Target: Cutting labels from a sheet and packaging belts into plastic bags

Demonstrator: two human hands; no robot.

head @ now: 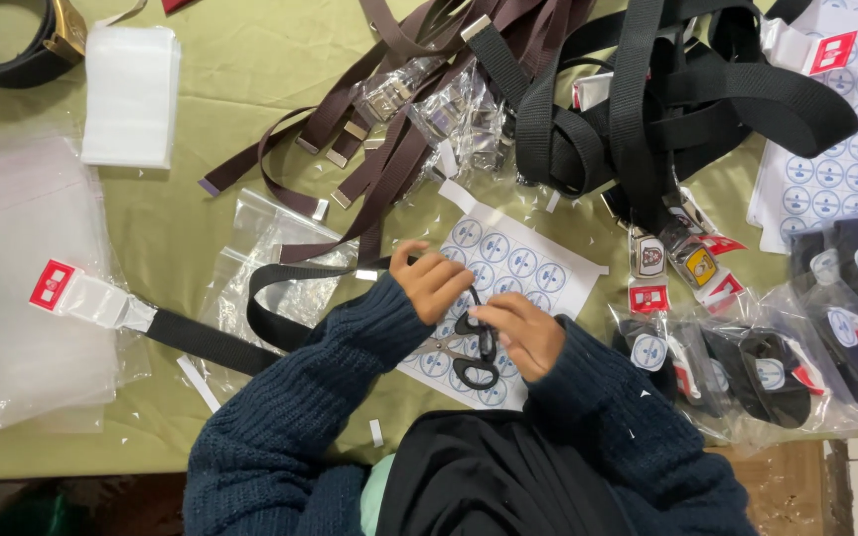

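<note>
While the olive-green cloth-covered table (240, 89) carries a tangle of black webbing belts (647, 99), a white sheet of round blue-printed stickers (523, 263) lies under both hands. Left hand (433, 281) pinches the sheet; right hand (520, 335) curls beside black-handled scissors (476, 349), contents indiscernible.

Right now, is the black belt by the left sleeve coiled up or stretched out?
Stretched out: the black belt runs flat across the green table from its red-tagged end to a loose loop near the left hand.

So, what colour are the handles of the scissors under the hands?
Black; the scissors show best in the head view, on the sticker sheet.
</note>
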